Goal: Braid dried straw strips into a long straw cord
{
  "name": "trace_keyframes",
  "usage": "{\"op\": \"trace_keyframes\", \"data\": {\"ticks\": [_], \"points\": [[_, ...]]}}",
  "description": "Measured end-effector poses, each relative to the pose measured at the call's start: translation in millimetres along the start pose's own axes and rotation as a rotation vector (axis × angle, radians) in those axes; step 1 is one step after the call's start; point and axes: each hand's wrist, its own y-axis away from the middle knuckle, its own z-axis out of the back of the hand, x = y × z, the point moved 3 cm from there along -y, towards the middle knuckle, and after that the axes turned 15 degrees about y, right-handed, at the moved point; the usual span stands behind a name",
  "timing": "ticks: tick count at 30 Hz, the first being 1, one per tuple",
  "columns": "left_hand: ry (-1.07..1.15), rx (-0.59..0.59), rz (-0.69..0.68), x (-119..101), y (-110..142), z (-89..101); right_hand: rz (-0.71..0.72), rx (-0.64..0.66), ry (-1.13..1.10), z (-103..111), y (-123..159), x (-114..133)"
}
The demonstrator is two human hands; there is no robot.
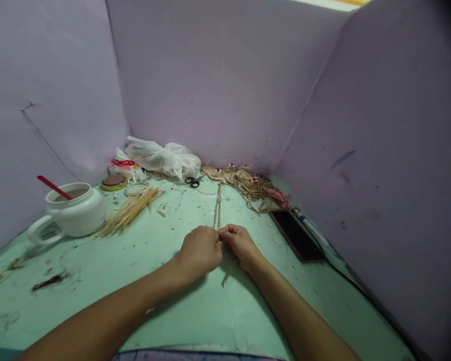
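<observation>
My left hand point(201, 250) and my right hand point(241, 243) meet at the middle of the pale green table point(180, 311), both closed in a pinch on a thin straw cord point(219, 205). The cord runs straight away from my fingers toward a heap of woven straw pieces point(244, 183) at the back. A loose tail of straw point(229, 273) hangs down below my hands.
A white pot point(75, 210) with a red stick stands at the left, a bundle of straw sticks point(130, 210) beside it. Black scissors point(193, 180), a plastic bag point(163, 158), a round lid point(113, 182) and a ring lie behind. A dark phone point(296, 234) lies right. Purple walls enclose the table.
</observation>
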Motion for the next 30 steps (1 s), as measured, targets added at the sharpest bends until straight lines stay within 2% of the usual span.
{"op": "trace_keyframes", "data": {"ticks": [3, 5, 7, 9, 10, 12, 14, 15, 20, 22, 26, 28, 30], "points": [[-0.098, 0.018, -0.058, -6.2, 6.6, -2.1, -0.001, 0.006, -0.045, -0.8, 0.8, -1.3], [-0.017, 0.075, -0.04, -2.5, 2.5, 3.3, -0.004, 0.017, -0.06, -0.7, 1.2, -1.1], [0.179, 0.102, 0.061, 7.1, -7.4, 13.4, -0.009, 0.027, -0.056, -0.4, 1.2, -0.5], [0.429, 0.013, 0.23, 19.9, -18.8, 23.3, -0.006, 0.044, -0.036, -0.6, 0.5, -0.2], [0.575, 0.022, 0.316, 25.2, -23.5, 23.3, 0.0, 0.052, -0.025, -0.7, 0.0, -0.1], [0.828, 0.151, 0.43, 30.7, -29.7, 14.3, 0.023, 0.079, -0.027, -1.4, -0.9, 0.2], [0.988, 0.308, 0.468, 31.1, -32.4, 1.1, 0.041, 0.097, -0.031, -1.3, -1.4, 0.9], [1.019, 0.349, 0.471, 31.2, -33.3, -4.1, 0.047, 0.1, -0.022, -0.8, -1.5, 1.5], [0.848, 0.355, 0.544, 36.9, -36.5, -10.3, 0.06, 0.126, 0.123, 3.7, -3.3, 3.6], [0.831, 0.327, 0.524, 36.0, -37.1, -8.9, 0.102, 0.142, 0.177, 5.5, -5.2, 2.2], [0.804, 0.206, 0.449, 29.3, -34.6, -8.6, 0.205, 0.03, 0.41, 13.7, -6.8, -2.6], [0.779, 0.169, 0.449, 25.9, -32.0, -9.4, 0.187, -0.038, 0.504, 18.4, -4.6, -3.3], [0.782, 0.152, 0.465, 23.7, -30.0, -9.6, 0.137, -0.035, 0.525, 20.0, -0.7, -2.0]]}}
